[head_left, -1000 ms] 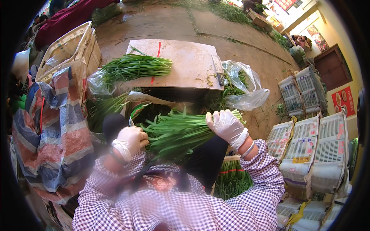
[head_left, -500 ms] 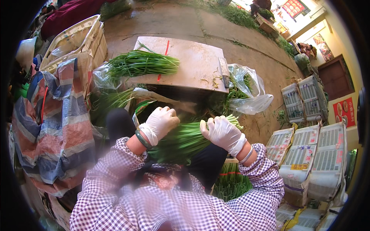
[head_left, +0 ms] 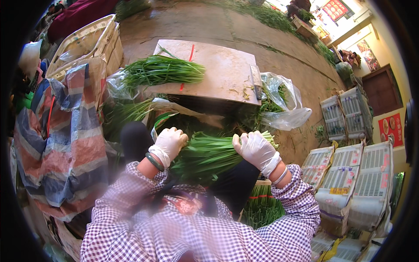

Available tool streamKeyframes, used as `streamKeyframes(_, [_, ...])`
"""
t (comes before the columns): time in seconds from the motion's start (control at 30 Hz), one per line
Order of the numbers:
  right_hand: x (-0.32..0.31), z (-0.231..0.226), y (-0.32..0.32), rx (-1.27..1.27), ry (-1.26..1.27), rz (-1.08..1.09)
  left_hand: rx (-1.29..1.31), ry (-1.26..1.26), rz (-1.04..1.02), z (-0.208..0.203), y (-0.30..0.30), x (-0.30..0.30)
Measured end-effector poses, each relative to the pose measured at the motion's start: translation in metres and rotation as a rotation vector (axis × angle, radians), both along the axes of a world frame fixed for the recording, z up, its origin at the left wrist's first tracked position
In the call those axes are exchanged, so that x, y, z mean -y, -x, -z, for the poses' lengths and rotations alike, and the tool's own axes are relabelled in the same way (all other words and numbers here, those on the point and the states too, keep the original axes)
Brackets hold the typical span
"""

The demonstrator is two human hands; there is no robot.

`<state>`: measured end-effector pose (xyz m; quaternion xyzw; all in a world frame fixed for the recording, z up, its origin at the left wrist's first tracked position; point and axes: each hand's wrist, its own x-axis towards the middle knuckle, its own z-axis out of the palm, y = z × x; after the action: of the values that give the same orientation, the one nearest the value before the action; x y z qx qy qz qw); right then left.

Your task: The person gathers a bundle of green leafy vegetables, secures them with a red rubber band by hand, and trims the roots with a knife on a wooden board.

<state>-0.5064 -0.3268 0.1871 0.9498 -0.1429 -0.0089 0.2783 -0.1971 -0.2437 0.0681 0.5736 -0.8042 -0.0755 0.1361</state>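
White-gloved right hand (head_left: 258,152): closed firmly around the pale stem end of a loose bundle of long, flat, green leaves (head_left: 209,153), over the lap in dark cloth (head_left: 233,181). White-gloved left hand (head_left: 170,143), above a smooth dark green bangle (head_left: 154,162): fingers curled at the leafy end; full closure, or any leaf caught within, impossible to tell. Step in hand, by judgement: tidying of the bundle. Next move, probably calling for: steady hold on the stems, light picking or combing at the limp tips.

Outward from the bundle. At 12 o'clock: pale, flat, rectangular surface (head_left: 218,65), scrap-strewn. At 11, on its left part: second glossy green bunch (head_left: 174,70). At 2: crumpled clear plastic bag (head_left: 293,118). At 3: white grid-walled plastic crates (head_left: 342,170). At 4: densely packed green leaves (head_left: 262,212). At 9: creased woven sheet, striped blue, white and dull red (head_left: 83,144).
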Motion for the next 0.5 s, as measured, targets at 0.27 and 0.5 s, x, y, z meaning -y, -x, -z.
streamKeyframes(0.27, [0.005,0.001,-0.008,-0.046,-0.023,0.023,-0.345,0.148,-0.048,-0.044,0.015,0.007])
streamKeyframes(0.5, [-0.013,-0.003,-0.044,0.001,-0.053,-0.196,-0.731,-0.445,0.368,-0.037,0.060,0.042])
